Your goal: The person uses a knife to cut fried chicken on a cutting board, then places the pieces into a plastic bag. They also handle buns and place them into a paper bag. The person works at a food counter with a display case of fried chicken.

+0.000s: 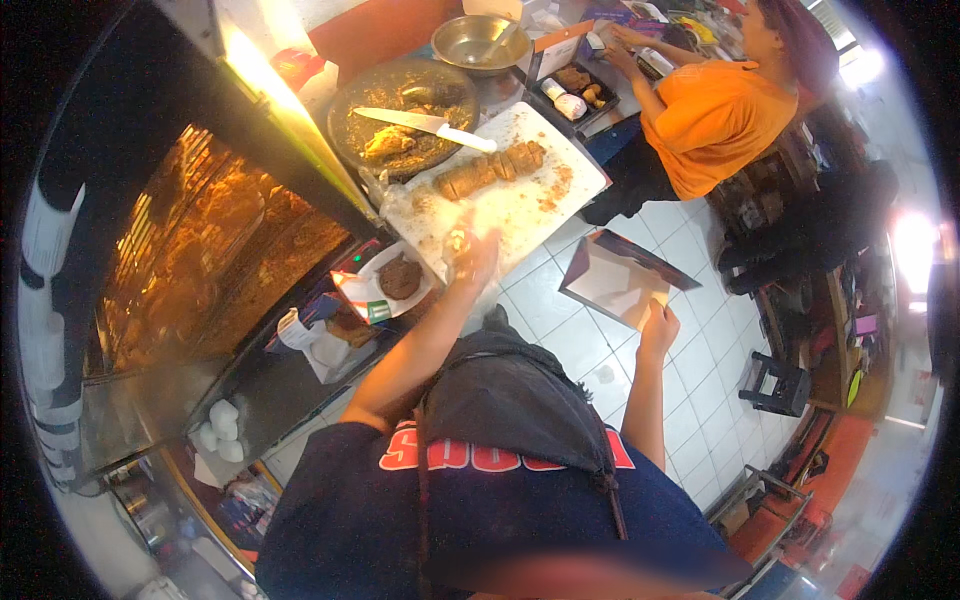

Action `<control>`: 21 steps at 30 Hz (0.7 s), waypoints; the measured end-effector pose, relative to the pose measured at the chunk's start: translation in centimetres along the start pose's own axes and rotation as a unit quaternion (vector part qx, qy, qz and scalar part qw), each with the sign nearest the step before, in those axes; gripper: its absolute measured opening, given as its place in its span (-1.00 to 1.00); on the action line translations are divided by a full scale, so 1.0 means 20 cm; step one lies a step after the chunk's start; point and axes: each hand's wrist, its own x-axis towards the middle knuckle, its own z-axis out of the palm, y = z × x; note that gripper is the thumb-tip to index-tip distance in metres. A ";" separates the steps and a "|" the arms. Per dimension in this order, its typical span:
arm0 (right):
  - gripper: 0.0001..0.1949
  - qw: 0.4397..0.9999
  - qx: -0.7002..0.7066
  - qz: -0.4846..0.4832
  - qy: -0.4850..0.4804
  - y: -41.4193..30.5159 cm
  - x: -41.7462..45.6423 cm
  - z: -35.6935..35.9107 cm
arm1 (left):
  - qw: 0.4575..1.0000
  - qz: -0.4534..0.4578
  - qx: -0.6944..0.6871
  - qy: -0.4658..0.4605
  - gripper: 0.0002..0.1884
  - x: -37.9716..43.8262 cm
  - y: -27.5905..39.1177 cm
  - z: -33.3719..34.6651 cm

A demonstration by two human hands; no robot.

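My left hand (472, 255), in what looks like a clear plastic glove, is over the near edge of a white cutting board (525, 217). It is blurred, and whether it grips something cannot be told. Just beyond it on the board lies a browned, crusted food roll (491, 171), cut into slices at its far end. A knife (465, 138) with a white handle rests with its blade over a round, dark chopping block (352, 112) strewn with food scraps. Out to the right, my right hand (658, 330) holds an open cardboard box (611, 277), pale inside, above the tiled floor.
A paper tray (367, 277) with a brown patty stands left of the board. Fried food fills a lit display case (217, 255). A metal bowl (480, 43) sits at the back. A co-worker in an orange shirt (712, 120) stands by an open meal box (574, 94). A black stool (776, 382) is right.
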 end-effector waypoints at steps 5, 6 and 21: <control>-0.74 0.999 0.012 0.035 0.023 0.04 0.13 -0.02 | 0.951 -0.007 0.160 0.266 -0.11 0.60 0.26 0.22; -0.74 0.999 0.008 0.038 0.009 0.05 0.15 0.00 | 0.948 -0.025 0.179 0.263 -0.11 0.68 0.27 0.25; -0.67 0.993 -0.055 0.015 -0.107 0.13 0.41 0.31 | 0.924 -0.044 0.372 0.074 -0.31 0.61 0.19 0.11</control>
